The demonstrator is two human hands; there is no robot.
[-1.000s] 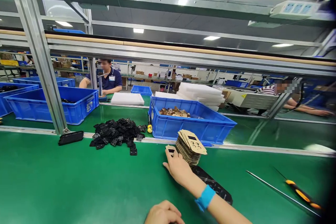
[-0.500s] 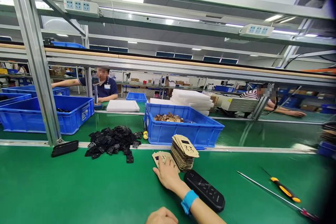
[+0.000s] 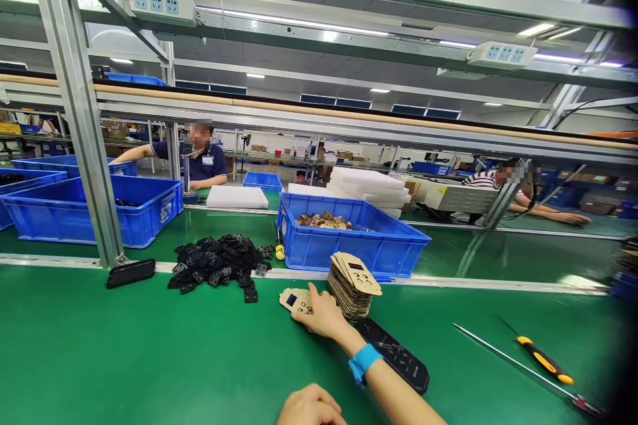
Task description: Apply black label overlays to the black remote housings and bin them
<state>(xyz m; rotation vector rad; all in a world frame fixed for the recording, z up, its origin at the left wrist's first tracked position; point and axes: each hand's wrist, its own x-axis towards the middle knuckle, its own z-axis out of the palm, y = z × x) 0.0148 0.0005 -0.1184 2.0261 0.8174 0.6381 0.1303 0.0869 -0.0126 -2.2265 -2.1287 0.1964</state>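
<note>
My right hand [image 3: 321, 313], with a blue band at the wrist, holds a thin tan plate [image 3: 295, 301] by its right end, just over the green table. That plate has a dark rectangle and small round holes. Immediately to its right stands a tall stack of like tan plates [image 3: 353, 285]. Partly behind my right wrist lies a black panel [image 3: 399, 358] with small markings. My left hand [image 3: 310, 406] rests at the bottom edge, its fingers curled, with nothing visible in them.
Black flat parts [image 3: 219, 262] lie heaped left of centre, near a black case [image 3: 131, 273]. Behind the stack is a blue bin [image 3: 349, 246] of brownish parts. A metal rod [image 3: 518, 362] and yellow-black screwdriver [image 3: 545, 360] lie right. Two people sit across the bench.
My right hand has gone from lying spread over the tan plates beside the stack to gripping one plate, now shifted left. The view has moved slightly.
</note>
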